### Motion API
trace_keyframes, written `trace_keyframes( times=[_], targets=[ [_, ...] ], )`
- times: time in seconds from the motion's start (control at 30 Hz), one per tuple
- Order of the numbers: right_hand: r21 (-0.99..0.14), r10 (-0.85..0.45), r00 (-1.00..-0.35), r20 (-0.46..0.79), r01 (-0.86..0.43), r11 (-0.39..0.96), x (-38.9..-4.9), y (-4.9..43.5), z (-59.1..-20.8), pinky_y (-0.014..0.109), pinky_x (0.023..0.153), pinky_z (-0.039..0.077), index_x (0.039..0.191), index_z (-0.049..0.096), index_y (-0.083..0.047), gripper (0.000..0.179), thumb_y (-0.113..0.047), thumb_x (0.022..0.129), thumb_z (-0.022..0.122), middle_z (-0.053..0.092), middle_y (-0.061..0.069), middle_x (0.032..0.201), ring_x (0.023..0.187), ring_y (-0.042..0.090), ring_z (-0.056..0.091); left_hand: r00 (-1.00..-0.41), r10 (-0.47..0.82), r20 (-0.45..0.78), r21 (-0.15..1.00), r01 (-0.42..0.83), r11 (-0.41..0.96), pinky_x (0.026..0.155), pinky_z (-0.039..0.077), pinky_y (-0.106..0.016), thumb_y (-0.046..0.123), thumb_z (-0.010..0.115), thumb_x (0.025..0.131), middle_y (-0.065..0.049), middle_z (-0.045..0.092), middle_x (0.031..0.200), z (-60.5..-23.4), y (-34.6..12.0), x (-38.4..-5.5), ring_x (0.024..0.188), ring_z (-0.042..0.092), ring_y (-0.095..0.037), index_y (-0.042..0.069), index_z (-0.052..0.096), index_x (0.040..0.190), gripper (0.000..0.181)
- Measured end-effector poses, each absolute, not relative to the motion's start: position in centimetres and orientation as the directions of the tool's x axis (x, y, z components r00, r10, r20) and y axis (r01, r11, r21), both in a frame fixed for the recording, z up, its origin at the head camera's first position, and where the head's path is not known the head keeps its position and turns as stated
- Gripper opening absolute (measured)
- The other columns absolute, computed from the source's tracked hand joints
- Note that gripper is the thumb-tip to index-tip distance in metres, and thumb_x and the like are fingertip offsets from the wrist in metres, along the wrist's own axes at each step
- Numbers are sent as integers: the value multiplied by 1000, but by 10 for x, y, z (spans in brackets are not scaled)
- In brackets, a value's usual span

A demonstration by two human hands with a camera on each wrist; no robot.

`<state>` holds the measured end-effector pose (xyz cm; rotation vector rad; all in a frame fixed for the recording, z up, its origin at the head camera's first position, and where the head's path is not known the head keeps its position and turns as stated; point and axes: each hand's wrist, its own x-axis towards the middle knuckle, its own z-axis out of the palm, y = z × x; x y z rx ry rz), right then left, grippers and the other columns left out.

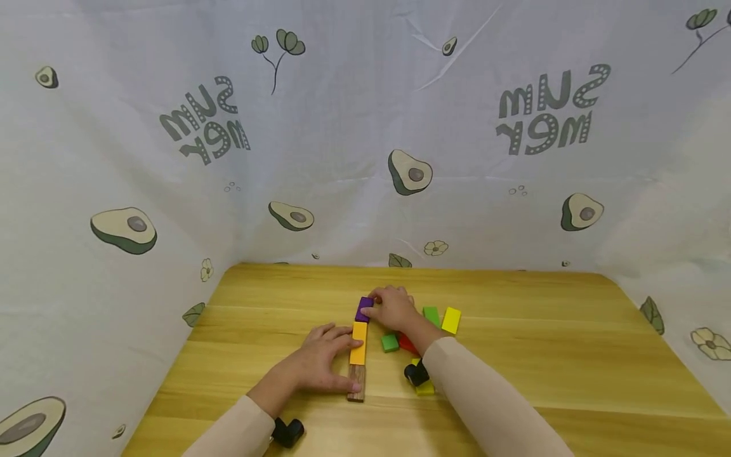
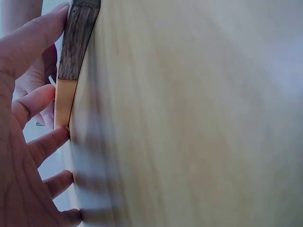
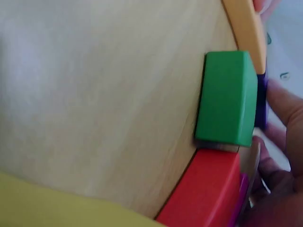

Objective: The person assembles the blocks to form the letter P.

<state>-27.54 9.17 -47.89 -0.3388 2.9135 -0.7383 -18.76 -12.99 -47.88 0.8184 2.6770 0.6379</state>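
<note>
Just left of the orange block, the left hand is spread wide, fingers pretty straight — not gripping, just touching, one fingertip on the orange and the thumb on the brown block at its near end. At the orange block's far end sits the purple block, pinched by the right hand with the fingers curled in. My two cents: let the left hand act as a fence, then ease the purple in until the edges sit flush. It looks a touch skewed, and shoving hard would probably buckle the line. Right of the orange block you've got the small green block, then the red block — I'd lift that forearm so it doesn't sweep them.
</note>
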Motion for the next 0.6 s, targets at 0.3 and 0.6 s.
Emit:
trace_keyframes(
  times=[0.3, 0.6],
  targets=[
    [-456, -299, -950, -86, -229, 860, -277, 89, -475, 49, 93, 42, 129, 69, -24, 43, -50, 94, 69, 67, 7, 115, 111, 31, 52, -801, 583, -132, 433, 483, 761, 121, 24, -64, 72, 76, 74, -6, 44, 158, -473, -127, -191, 148, 33, -40, 31, 54, 145, 84],
    [-454, -310, -947, -86, -240, 858, -275, 91, -473, 47, 92, 43, 128, 69, -24, 39, -45, 96, 68, 66, 7, 114, 108, 29, 51, -826, 463, -321, 319, 366, 874, 118, 31, -63, 74, 87, 59, -16, 28, 162, -456, -107, -206, 146, 31, -40, 26, 13, 166, 138]
  ],
)
